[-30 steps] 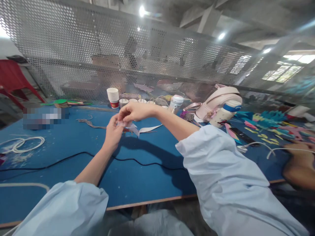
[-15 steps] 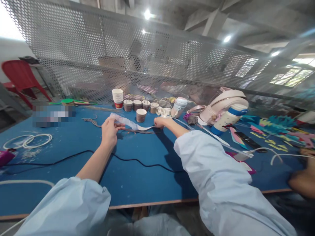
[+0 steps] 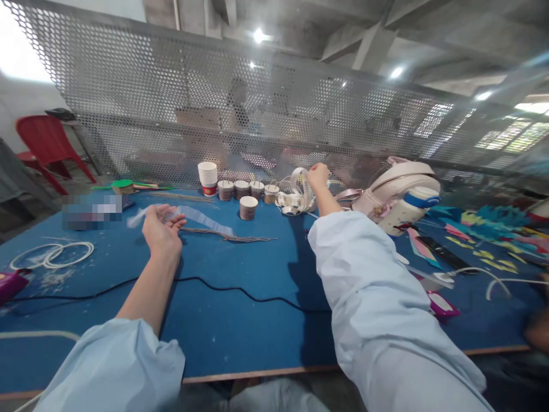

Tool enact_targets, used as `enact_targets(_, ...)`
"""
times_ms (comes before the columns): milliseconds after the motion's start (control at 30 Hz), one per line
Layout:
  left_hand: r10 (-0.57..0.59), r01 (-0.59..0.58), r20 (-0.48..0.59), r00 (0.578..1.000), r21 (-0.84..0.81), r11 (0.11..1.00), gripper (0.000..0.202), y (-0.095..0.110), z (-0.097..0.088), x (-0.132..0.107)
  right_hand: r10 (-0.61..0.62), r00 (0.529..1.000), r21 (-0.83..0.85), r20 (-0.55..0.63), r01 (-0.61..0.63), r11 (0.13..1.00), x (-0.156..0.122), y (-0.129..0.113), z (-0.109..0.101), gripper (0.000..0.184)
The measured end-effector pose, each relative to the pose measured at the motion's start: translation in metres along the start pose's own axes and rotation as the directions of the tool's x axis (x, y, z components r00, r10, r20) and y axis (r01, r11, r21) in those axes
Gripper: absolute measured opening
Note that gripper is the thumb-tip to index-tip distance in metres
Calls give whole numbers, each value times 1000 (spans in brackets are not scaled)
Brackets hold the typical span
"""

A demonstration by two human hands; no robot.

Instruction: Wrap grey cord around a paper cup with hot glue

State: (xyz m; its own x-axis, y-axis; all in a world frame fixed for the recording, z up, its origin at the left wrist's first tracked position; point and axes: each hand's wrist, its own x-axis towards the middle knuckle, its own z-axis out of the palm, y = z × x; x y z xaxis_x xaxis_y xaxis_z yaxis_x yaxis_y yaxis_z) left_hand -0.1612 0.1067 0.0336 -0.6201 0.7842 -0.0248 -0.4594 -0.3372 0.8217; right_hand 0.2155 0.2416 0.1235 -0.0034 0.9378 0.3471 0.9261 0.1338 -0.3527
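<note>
My left hand (image 3: 163,229) is turned partly palm up, its fingers curled round a translucent striped plastic strip (image 3: 203,220). The strip sticks out on both sides of the hand, and its right end droops to the table. Under it lies a bundle of thin brown twigs or cords (image 3: 234,234). Further back on the right, my right hand (image 3: 318,176) is raised with its fingers closed on a white ribbon (image 3: 305,186) that loops up from a loose white pile (image 3: 289,201). The fingertips are partly hidden from me.
Several filled paper cups (image 3: 241,189) line the back beside a stack of cups (image 3: 208,174); one cup (image 3: 248,208) stands in front. A black cable (image 3: 240,290) crosses the blue table (image 3: 240,326). A pink bag (image 3: 398,177) and bottle (image 3: 407,209) stand at right.
My right hand has left the strip's right end and risen to the white ribbon pile, lifting a loop. My left hand has moved left and nearer with the plastic strip.
</note>
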Motion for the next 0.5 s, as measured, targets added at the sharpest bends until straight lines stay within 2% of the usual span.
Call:
enact_targets(100,22,-23,26,999,31,999,28,-4,4,-5,102,992,-78,72,-96,992,-8,-8,18,31)
enact_targets(333,79,-92,122,989,102,991,24,-14,12,-15,188,918,-180,350,-131,975,-37,-29,75,34)
enact_targets(500,134,-168,212,968,149,974,29,-20,14,-21,263,909,-273,323,-177,946,-47,-26,80,33)
